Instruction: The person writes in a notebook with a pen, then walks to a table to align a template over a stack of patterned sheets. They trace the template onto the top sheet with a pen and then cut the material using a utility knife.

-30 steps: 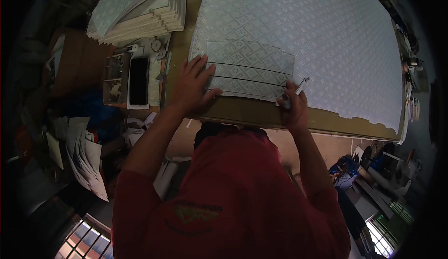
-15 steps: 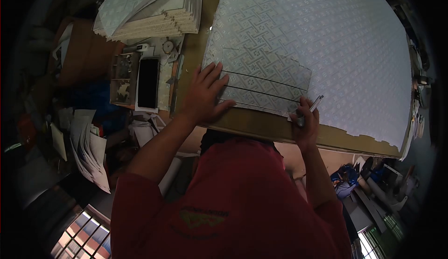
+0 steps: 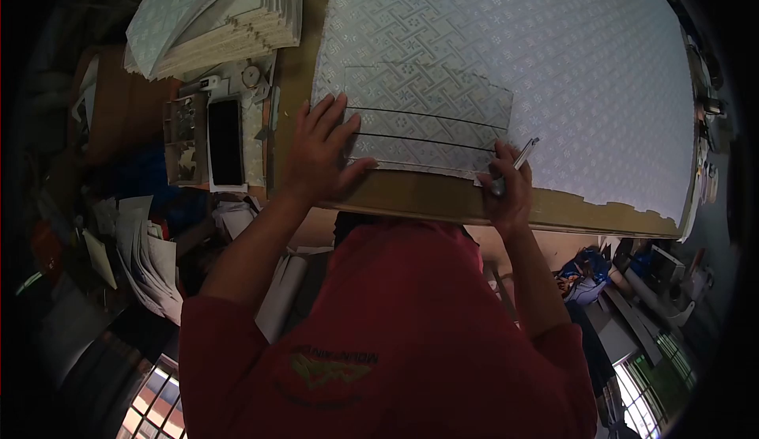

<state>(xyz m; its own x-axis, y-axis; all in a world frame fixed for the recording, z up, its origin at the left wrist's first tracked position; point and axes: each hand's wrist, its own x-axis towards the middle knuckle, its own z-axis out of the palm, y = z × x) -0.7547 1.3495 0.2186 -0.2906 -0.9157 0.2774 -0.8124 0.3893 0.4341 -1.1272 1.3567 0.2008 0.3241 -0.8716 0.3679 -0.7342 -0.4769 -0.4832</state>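
Note:
A large pale sheet with a shiny lattice and flower pattern covers much of the table. On its near left corner lies a clear rectangular template with two dark lines across it. My left hand rests flat with fingers spread at the template's left end, thumb along the near edge. At the right end, my right hand is closed round a slim silver tool, which looks like a craft knife. Its tip points up and away from me, and its lower part is hidden in my palm. My fingertips are right at the template's corner.
A thick stack of similar patterned sheets stands at the back left. Beside it are a black phone, a divided wooden tray and a small round dial. Loose papers hang at the left, below table height.
The whole view has shifted, so the table and hands appear further left and slightly higher. Both hands keep their places at the ends of the template.

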